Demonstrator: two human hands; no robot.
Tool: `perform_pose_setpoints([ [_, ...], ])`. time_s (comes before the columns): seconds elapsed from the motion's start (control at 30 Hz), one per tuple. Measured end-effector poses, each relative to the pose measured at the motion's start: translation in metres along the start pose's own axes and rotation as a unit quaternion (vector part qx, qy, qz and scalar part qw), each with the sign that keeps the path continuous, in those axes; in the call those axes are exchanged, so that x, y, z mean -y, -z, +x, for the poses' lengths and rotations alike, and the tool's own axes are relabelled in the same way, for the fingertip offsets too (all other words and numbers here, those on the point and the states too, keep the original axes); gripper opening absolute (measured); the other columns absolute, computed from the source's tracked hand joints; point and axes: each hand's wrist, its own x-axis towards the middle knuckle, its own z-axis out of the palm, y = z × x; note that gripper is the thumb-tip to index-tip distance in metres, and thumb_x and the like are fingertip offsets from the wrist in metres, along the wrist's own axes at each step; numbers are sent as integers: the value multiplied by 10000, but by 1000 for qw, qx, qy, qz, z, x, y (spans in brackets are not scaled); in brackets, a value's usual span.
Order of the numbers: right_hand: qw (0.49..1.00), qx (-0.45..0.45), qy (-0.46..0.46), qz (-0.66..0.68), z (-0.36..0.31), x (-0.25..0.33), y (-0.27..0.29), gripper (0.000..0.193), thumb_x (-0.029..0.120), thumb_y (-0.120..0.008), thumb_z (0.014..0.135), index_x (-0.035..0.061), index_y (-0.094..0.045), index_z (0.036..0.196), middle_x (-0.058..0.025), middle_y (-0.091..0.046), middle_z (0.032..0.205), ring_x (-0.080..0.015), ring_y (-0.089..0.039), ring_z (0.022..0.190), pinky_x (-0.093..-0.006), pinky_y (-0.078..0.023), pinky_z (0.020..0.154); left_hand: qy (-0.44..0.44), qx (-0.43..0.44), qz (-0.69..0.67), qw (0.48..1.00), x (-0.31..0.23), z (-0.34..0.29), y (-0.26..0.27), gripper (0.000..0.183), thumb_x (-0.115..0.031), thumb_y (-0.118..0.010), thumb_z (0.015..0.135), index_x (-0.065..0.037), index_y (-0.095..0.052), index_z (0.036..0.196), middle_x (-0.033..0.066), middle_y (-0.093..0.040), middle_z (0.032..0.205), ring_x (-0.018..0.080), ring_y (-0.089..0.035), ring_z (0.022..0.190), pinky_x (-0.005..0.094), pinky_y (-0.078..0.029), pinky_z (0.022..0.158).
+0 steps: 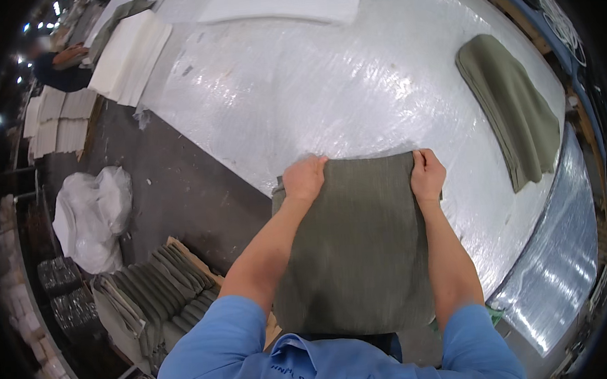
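Observation:
A grey-green fabric cover (355,248), rounded at its lower corners, hangs in front of my body with its upper edge stretched between both hands. My left hand (304,180) pinches the upper left corner. The upper right corner is gripped by my right hand (428,176), thumb and fingers closed on the cloth. Behind that edge lies a large table (298,87) wrapped in shiny clear film. A pile of similar olive covers (512,110) rests on its right side. Whether anything fills the held cover, I cannot tell.
Lower left, a box (190,257) holds several folded grey-green covers (154,286). A white plastic bag (92,214) sits on the floor (172,169). White foam sheets (132,54) are stacked far left, beside another person's arm (67,58). A white sheet (280,2) lies on the table's far side.

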Motion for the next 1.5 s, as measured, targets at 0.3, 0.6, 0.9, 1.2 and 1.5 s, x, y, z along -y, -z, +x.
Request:
perform_pose_setpoints([
  [0.3, 999, 22, -40, 16, 2, -6, -4, 177, 179, -656, 974, 11, -712, 960, -151, -693, 776, -236, -653, 663, -353, -512, 659, -27, -43, -4, 999, 2, 1, -5, 464, -431, -554, 1030, -74, -594, 736, 135, -641, 683, 347, -640, 660, 468, -487, 592],
  [0.6, 998, 53, -44, -11, 11, -2, -5, 169, 194, -675, 953, 30, -705, 923, -169, -690, 775, -303, -666, 673, -379, -515, 658, -11, -46, -15, 999, 0, 8, -3, 400, -384, -562, 1012, -99, -619, 737, 125, -665, 711, 361, -653, 690, 496, -497, 619],
  [0.9, 959, 158, -161, -169, 20, 17, -2, 254, 292, -611, 969, 66, -727, 985, -143, -740, 956, -367, -695, 908, -455, -530, 816, 4, 5, -6, 1000, 4, 7, 1, 434, -424, -475, 1044, -93, -677, 848, 139, -715, 817, 369, -688, 776, 503, -525, 689],
  [1.2, 975, 62, -128, -170, 7, 17, -15, 251, 321, -608, 962, 86, -693, 969, -152, -730, 954, -379, -688, 926, -503, -530, 812, 53, 80, 45, 994, -5, 10, 11, 510, -484, -402, 1067, -99, -688, 895, 161, -729, 849, 377, -706, 827, 515, -535, 725],
  [1.5, 911, 24, -259, 320, 23, 4, 65, 256, 271, -691, 973, 136, -682, 1190, -13, -661, 960, -100, -625, 835, -293, -515, 604, 5, 81, 44, 996, -8, 10, 32, 447, -458, -464, 1054, -97, -704, 945, 162, -734, 893, 382, -705, 874, 509, -532, 759],
])
